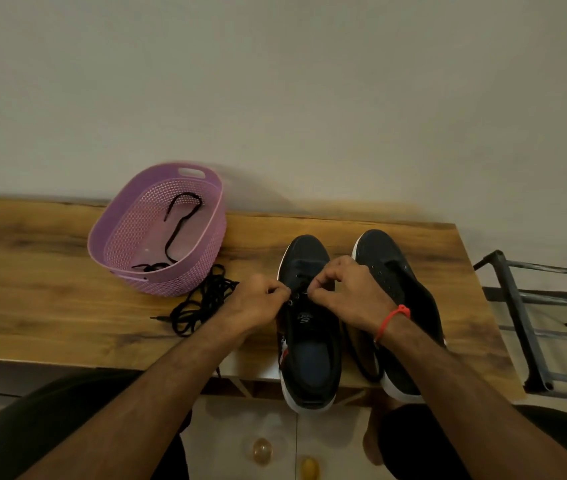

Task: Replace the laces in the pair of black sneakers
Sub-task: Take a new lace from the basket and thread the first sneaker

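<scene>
Head view: two black sneakers are seen side by side on a wooden desk (50, 306), toes toward the wall and heels jutting over the near edge. The left sneaker (309, 344) is being worked on at its eyelets, where both hands meet over the tongue. The left hand (258, 299) is curled, with fingertips pinched at the eyelets on the shoe's left side; the right hand (344, 292) is likewise curled, with thumb and forefinger pinched together just across from it. A thin lace seems to be held between them, though it is too small and dark against the shoe to be made out with certainty. A red band (391, 322) is worn on the right wrist. The right sneaker (399, 282) is partly covered by the right forearm, and no lace can be seen in its eyelets. A loose tangle of black laces (199, 303) lies on the desk just left of the left hand, near a pink basket (109, 244). Another black lace (180, 230) is lying inside the basket. A dark metal rack (531, 323) stands beyond the desk's right end.
</scene>
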Available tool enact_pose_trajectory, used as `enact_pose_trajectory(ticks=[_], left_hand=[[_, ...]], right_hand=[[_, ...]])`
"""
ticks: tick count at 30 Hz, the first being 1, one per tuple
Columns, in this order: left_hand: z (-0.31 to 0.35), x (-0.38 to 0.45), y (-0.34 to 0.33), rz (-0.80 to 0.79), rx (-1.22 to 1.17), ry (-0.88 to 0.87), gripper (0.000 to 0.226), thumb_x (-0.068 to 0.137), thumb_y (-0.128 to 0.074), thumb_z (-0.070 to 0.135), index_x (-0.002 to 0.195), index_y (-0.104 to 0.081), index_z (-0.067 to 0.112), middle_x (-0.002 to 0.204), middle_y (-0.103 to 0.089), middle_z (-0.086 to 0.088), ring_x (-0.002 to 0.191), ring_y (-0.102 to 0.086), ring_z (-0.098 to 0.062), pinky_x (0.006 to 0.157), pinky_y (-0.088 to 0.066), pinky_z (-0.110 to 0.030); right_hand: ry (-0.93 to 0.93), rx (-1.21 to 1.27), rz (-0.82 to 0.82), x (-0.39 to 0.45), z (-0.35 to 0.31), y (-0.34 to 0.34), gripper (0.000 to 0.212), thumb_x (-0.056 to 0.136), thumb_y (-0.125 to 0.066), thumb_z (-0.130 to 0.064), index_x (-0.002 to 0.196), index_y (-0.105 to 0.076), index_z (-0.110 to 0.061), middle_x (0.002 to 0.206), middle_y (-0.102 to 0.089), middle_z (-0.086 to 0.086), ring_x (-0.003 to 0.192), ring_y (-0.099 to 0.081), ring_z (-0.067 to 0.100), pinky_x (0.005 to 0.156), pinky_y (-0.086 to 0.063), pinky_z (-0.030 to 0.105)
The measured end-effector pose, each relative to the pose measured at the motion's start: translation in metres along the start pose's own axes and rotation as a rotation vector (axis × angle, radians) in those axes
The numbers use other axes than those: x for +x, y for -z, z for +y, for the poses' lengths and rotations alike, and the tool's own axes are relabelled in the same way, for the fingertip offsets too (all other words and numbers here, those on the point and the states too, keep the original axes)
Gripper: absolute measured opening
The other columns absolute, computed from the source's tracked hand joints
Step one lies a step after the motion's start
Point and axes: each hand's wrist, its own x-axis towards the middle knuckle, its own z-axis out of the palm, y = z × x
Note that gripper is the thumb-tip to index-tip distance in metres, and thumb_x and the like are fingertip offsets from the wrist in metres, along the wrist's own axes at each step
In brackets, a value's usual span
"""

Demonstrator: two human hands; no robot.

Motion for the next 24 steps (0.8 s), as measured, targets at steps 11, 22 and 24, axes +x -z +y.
enact_pose_trajectory(ticks=[11, 22, 24], left_hand=[[-0.002, 0.002, 0.0, -0.011, -0.121, 0.041, 0.022, 0.105, -0.052, 0.028, 0.113, -0.073, 0.024, 0.106, -0.07, 0.005, 0.089, -0.063, -0.006, 0.07, -0.046, -0.019], [-0.008, 0.001, -0.008, 0.061, -0.177, 0.019, 0.01, 0.099, -0.062, 0.023, 0.102, -0.072, 0.023, 0.101, -0.071, 0.005, 0.094, -0.065, -0.006, 0.071, -0.045, -0.019], [-0.008, 0.003, -0.01, 0.085, -0.185, 0.009, 0.009, 0.098, -0.064, 0.023, 0.101, -0.073, 0.022, 0.1, -0.072, 0.006, 0.096, -0.066, -0.007, 0.072, -0.046, -0.017]], right_hand=[[-0.063, -0.243, 0.043, -0.002, -0.008, -0.02, 0.009, 0.09, -0.064, -0.044, 0.092, -0.068, -0.036, 0.121, -0.045, -0.01, 0.12, -0.035, 0.019, 0.101, -0.034, 0.038], [-0.078, -0.099, 0.007, 0.0, -0.003, -0.016, 0.009, 0.089, -0.069, -0.04, 0.085, -0.061, -0.042, 0.12, -0.044, -0.01, 0.127, -0.032, 0.02, 0.1, -0.028, 0.041], [-0.07, -0.123, 0.015, 0.0, -0.003, -0.017, 0.008, 0.09, -0.067, -0.041, 0.087, -0.06, -0.042, 0.121, -0.044, -0.01, 0.127, -0.033, 0.02, 0.1, -0.028, 0.041]])
